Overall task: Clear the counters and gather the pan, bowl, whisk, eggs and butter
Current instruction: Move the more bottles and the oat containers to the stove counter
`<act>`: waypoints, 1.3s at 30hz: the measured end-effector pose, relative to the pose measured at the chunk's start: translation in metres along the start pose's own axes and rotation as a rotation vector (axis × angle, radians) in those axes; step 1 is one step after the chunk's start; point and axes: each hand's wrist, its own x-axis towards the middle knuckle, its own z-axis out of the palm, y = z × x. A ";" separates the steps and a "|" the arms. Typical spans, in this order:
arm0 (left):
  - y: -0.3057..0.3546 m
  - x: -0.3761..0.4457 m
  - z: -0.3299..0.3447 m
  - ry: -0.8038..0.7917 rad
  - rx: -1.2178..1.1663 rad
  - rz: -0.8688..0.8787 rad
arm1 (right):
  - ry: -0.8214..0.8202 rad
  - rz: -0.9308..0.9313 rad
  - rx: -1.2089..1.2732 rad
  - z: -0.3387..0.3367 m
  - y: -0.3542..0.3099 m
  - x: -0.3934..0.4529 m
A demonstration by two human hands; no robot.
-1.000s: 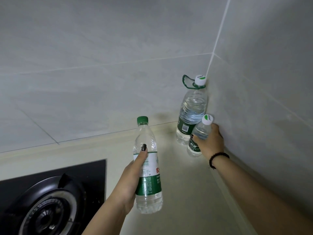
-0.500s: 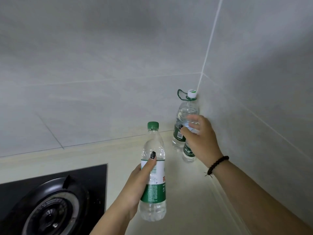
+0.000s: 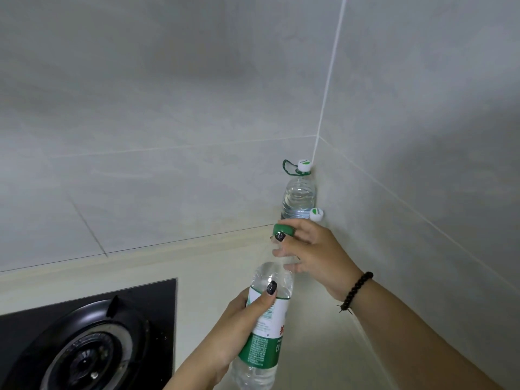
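Note:
A clear water bottle with a green label [image 3: 267, 333] leans to the right above the counter. My left hand [image 3: 229, 329] grips its body from the left, thumb on the label's top edge. My right hand [image 3: 318, 257], with a black bead bracelet at the wrist, holds the same bottle at its neck, thumb next to the green cap [image 3: 282, 229]. No pan, bowl, whisk, eggs or butter are in view.
A large water bottle with a white cap and green carry loop [image 3: 298, 197] stands in the wall corner. Beside it a small bottle's white cap [image 3: 316, 214] shows above my right hand. A black gas burner [image 3: 84, 347] is at lower left on the cream counter [image 3: 323, 350].
My right hand left the small white-capped bottle in the corner and took the neck of the green-capped bottle. My left hand tilted that bottle to the right, toward the corner.

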 end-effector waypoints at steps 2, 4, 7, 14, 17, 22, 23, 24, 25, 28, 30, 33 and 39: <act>-0.002 -0.002 0.003 -0.027 0.012 -0.009 | 0.032 -0.019 -0.004 -0.005 0.004 -0.006; -0.003 -0.003 0.006 -0.061 0.033 -0.017 | 0.070 -0.048 -0.020 -0.009 0.008 -0.012; 0.001 -0.001 0.009 -0.068 0.066 -0.016 | 0.119 -0.119 -0.072 -0.015 0.013 -0.018; 0.004 0.011 -0.006 0.077 0.021 -0.031 | 0.226 -0.220 -0.343 -0.026 0.022 -0.011; 0.003 0.011 -0.014 0.093 -0.031 -0.038 | 0.285 -0.202 -0.411 -0.031 0.027 -0.001; -0.004 0.011 -0.027 0.115 -0.097 -0.037 | 0.372 -0.089 -0.454 -0.041 0.051 0.026; -0.005 0.011 -0.029 0.117 -0.099 -0.040 | 0.386 -0.071 -0.457 -0.043 0.055 0.031; -0.006 0.012 -0.031 0.122 -0.100 -0.045 | 0.395 -0.054 -0.457 -0.044 0.060 0.037; -0.008 0.012 -0.033 0.122 -0.101 -0.053 | 0.409 -0.042 -0.454 -0.046 0.063 0.041; -0.010 0.014 -0.037 0.132 -0.109 -0.080 | 0.455 -0.028 -0.459 -0.051 0.069 0.055; -0.012 0.016 -0.039 0.134 -0.115 -0.091 | 0.473 -0.028 -0.475 -0.052 0.075 0.064; -0.014 0.021 -0.042 0.141 -0.115 -0.096 | 0.493 -0.030 -0.500 -0.055 0.084 0.075; -0.018 0.029 -0.046 0.152 -0.132 -0.094 | 0.520 -0.061 -0.576 -0.063 0.089 0.091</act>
